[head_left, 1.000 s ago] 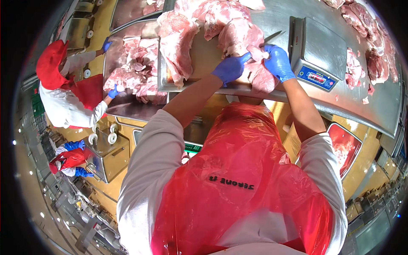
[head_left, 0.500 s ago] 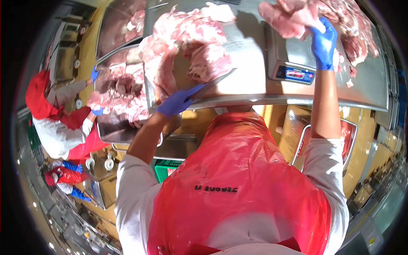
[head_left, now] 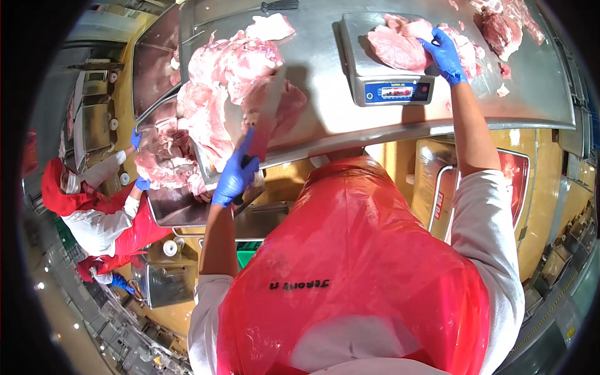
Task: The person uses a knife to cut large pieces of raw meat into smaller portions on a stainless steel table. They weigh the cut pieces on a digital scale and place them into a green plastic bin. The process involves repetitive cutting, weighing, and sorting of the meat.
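Note:
My left hand [head_left: 232, 181], in a blue glove, grips a knife [head_left: 272, 97] with a blurred blade pointing up, low on the left side of the steel table [head_left: 350, 131] beside the large meat pieces [head_left: 206, 106]. My right hand [head_left: 447, 56], also gloved, has its fingers curled on a pink piece of meat [head_left: 400, 50] lying on the steel scale [head_left: 362, 62]. The scale stands on the upper middle of the table, its display facing me. More small meat pieces lie just right of it, partly behind my right hand.
A co-worker in a red hood [head_left: 87, 206] stands at the left with hands on a steel tub of meat [head_left: 178, 209]. Another person [head_left: 100, 272] is behind them. More meat [head_left: 500, 31] lies at the table's back right. A red tray [head_left: 512, 194] sits below the table's right.
My right hand lifted the meat up and rightward, then brought it onto the scale. My left hand moved down and left off the cut meat and now has the blade pointed upward.

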Tool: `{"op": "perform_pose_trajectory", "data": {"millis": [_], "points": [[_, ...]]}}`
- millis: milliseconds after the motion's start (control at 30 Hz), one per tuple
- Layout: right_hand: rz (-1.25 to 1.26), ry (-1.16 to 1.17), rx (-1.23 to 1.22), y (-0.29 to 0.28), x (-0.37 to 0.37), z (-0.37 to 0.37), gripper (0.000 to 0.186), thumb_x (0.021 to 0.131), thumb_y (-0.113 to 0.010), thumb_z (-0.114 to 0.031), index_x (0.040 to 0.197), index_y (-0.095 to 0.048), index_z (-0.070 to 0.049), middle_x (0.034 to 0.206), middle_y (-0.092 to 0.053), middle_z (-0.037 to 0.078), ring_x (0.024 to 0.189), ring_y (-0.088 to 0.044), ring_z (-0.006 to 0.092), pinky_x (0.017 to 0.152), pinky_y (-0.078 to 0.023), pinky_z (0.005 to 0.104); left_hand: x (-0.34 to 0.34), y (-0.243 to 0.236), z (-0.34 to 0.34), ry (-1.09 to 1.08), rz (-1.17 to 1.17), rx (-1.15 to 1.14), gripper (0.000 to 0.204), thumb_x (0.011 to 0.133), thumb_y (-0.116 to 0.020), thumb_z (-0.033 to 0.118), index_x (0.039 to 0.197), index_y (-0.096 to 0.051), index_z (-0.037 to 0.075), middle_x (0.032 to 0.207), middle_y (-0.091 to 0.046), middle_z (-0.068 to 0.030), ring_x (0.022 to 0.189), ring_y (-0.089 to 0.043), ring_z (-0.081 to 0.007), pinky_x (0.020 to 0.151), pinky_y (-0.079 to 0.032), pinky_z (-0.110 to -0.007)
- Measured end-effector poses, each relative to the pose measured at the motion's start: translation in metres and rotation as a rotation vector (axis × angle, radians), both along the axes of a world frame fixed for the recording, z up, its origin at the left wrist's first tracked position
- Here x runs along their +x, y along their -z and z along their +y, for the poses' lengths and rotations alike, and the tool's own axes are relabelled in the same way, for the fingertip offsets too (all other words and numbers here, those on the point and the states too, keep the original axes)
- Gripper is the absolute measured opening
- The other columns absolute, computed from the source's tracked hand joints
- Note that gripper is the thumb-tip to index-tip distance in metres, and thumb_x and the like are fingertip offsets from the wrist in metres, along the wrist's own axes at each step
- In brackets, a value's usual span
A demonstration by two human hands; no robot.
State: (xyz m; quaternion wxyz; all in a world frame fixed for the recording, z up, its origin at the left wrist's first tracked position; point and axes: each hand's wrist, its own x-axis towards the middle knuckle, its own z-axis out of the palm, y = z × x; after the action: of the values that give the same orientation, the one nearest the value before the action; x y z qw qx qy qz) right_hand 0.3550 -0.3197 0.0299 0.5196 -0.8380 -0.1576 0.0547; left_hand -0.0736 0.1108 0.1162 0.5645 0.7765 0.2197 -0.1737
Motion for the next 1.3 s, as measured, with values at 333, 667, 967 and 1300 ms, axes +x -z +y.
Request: {"op": "perform_pose_trajectory", "data": {"millis": [333,667,967,1300], "points": [[-0.204,0.229,0.371,-0.12,-0.031,-0.034,0.054,0.084,-0.068,-0.01,0.134,-0.048,-0.008,0.119,-0.057,0.01,0.108,-0.055,0.0207,0.092,-0.047,0.0324,0.026,-0.014,-0.072,-0.223,-0.228,0.164,0.086,0.088,-0.062,-0.002,0.156,-0.013,0.017,0.1,-0.062,-0.0022,0.061,-0.046,-0.0047,0.054,-0.046,-0.02],[-0.113,-0.128,0.331,-0.112,-0.034,-0.067,0.079,0.07,-0.084,-0.019,0.138,-0.045,-0.008,0.124,-0.054,0.008,0.108,-0.055,0.0189,0.094,-0.046,0.0326,0.02,-0.022,-0.132,-0.36,-0.135,0.18,0.086,0.086,-0.066,-0.001,0.155,-0.018,0.019,0.088,-0.061,0.0002,0.055,-0.045,-0.0041,0.046,-0.042,-0.021],[-0.667,-0.604,-0.308,-0.078,-0.041,0.031,0.07,0.067,-0.079,-0.022,0.132,-0.054,-0.018,0.125,-0.058,0.015,0.118,-0.053,0.0352,0.096,-0.045,0.0433,0.005,0.018,-0.092,-0.371,-0.167,0.784,0.026,0.076,-0.076,0.01,0.094,-0.062,0.0,0.077,-0.061,-0.005,0.067,-0.054,-0.0136,0.062,-0.046,-0.032],[-0.222,-0.26,-0.255,-0.063,0.02,-0.026,0.044,0.071,-0.068,-0.008,0.115,-0.064,-0.005,0.102,-0.07,0.015,0.094,-0.068,0.0232,0.084,-0.052,0.0342,0.072,0.082,-0.018,-0.452,-0.136,0.231,0.06,0.074,-0.073,0.001,0.13,-0.052,0.003,0.102,-0.063,-0.0017,0.093,-0.057,-0.0122,0.083,-0.048,-0.027]]}}
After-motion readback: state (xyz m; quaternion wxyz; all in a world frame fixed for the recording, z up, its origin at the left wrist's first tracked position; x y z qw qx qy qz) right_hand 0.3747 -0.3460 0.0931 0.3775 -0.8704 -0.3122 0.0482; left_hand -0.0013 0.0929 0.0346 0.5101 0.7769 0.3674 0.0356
